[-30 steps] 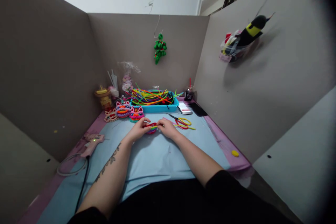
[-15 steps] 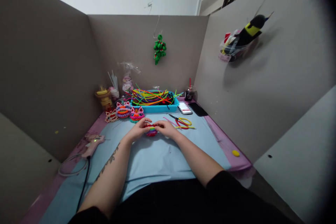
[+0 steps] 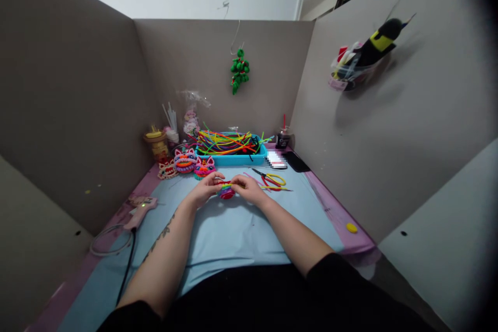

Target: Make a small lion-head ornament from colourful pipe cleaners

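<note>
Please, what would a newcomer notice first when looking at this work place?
Probably the blue tray heaped with bright, many-coloured stems, standing at the back of the table. Next, perhaps, the small rainbow-coloured piece held between the left hand and the right hand, in front of the tray. The green ornament also stands out, hanging against the grey back panel.

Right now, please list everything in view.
Craft piece: one, rainbow, held
Faces: three, multicoloured, back left
Tray: one, blue, back
Stems: many, multicoloured, in tray
Scissors: one, yellow-red, right
Glue gun: one, pink, left
Slab: one, black, right
Pixelated item: one, whitish, right
Cup: one, dark, back
Disc: one, yellow, right
Ornament: one, green, hanging
Holder: one, clear, right wall
Tub: one, yellowish, back left
Left hand: one, bare, centre
Right hand: one, bare, centre
</note>
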`<state>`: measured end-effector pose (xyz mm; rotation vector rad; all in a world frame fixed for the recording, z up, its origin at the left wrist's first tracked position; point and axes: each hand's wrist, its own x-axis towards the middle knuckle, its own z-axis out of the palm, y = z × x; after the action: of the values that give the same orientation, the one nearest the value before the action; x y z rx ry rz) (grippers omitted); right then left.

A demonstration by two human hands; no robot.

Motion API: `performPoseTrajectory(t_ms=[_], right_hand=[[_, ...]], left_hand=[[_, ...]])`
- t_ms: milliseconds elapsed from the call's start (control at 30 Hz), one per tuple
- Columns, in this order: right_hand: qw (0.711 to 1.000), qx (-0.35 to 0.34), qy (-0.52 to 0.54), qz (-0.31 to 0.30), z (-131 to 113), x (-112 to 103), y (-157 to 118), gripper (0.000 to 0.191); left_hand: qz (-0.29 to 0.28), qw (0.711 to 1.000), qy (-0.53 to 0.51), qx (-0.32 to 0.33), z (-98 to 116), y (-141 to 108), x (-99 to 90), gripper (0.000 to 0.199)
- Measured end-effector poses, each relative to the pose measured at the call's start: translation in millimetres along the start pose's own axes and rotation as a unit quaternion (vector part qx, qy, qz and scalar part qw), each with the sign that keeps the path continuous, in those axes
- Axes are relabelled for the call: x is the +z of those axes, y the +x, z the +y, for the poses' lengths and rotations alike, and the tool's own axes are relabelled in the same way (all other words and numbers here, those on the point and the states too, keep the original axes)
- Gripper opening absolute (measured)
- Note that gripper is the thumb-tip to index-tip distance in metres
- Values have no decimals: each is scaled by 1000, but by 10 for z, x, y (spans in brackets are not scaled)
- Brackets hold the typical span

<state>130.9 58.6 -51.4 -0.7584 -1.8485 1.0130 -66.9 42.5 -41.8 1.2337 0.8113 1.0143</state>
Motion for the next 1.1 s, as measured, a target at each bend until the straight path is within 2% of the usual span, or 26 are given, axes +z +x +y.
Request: performPoseTrajectory(t_ms=[167, 400, 500, 700, 833, 1033, 1100], right_hand=[[987, 79, 139, 15, 6, 36, 28, 19], [968, 125, 207, 66, 15, 88, 32, 29], [968, 122, 200, 87, 42, 98, 39, 29], [974, 102, 153, 135, 53, 107, 49, 25], [968, 105, 152, 169, 44, 114, 55, 26], [972, 84, 106, 193, 29, 126, 47, 23], [973, 78, 94, 196, 27, 131, 47, 22]], left_hand=[[15, 997, 55, 58, 46, -11, 44, 37], [20, 982, 160, 100, 46, -7, 56, 34], [26, 963, 232, 133, 45, -8, 59, 34], [53, 904, 380, 187, 10, -2, 104, 36], [87, 866, 420, 258, -36, 36, 122, 23], [97, 877, 396, 256, -42, 38, 163, 14], [98, 870, 410, 257, -45, 26, 173, 14]])
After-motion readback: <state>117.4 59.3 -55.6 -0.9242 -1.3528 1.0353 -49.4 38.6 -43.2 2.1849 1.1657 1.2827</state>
